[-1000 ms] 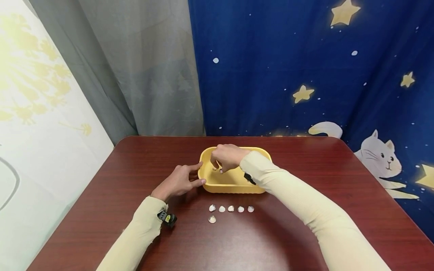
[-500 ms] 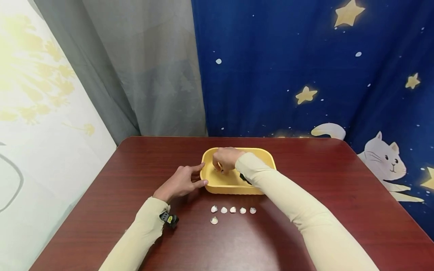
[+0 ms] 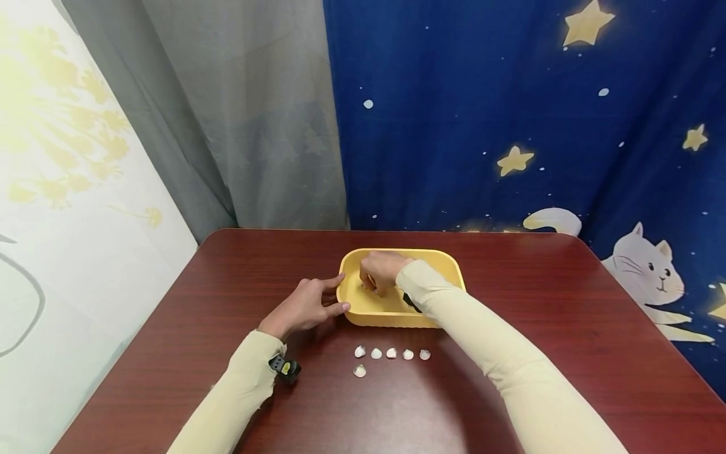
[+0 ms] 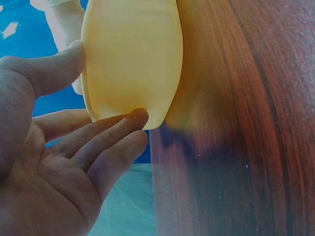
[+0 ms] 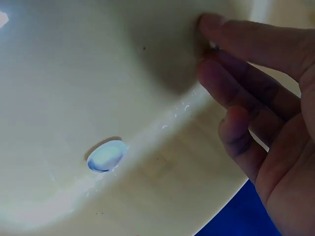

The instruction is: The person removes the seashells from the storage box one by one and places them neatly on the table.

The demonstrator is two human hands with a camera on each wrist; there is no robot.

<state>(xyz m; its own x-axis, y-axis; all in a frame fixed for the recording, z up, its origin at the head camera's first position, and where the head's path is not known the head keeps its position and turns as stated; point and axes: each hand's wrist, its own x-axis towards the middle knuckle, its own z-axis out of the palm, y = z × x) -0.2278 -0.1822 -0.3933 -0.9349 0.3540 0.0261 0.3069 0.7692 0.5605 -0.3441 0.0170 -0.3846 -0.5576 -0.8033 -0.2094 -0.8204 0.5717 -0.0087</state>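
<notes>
A yellow plastic basin [image 3: 397,320] stands at the back middle of the table. My left hand [image 3: 306,306] rests against its left end, thumb and fingers spread and mostly straight, fingertips touching the rim and wall. In the left wrist view these fingers [image 4: 115,140] lie along the outer wall. My right hand [image 3: 381,270] reaches down inside the basin. In the right wrist view its thumb and fingertips pinch close together around a small pale piece of shell [image 5: 213,45], mostly hidden. A white seashell [image 5: 107,156] lies on the basin floor nearby.
In front of the basin, several small white shells [image 3: 392,354] lie in a row on the dark red table [image 3: 272,252]. One more shell [image 3: 360,371] lies below the row's left end. Behind the table hang a grey curtain [image 3: 278,126] and a blue one [image 3: 442,126].
My right hand has sunk slightly deeper into the basin and its fingers have drawn closer together. The left hand keeps its place on the rim. The head view has shifted slightly.
</notes>
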